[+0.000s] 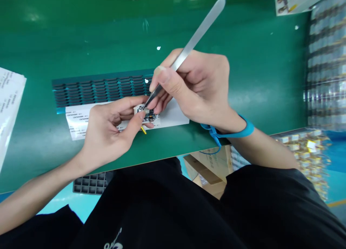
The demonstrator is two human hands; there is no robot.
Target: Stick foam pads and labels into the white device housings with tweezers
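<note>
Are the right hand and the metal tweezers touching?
Touching. The head view shows it: the right hand grips the metal tweezers mid-length, its thumb crossing over the shaft.

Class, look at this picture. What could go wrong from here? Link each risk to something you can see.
1. The tweezers in the right hand might slip, scratching the small circuit board or pricking the thumb of the left hand.
2. The board, pinched in the fingers, could drop.
3. The blue wristband has a cord that might catch on the table edge.
</note>
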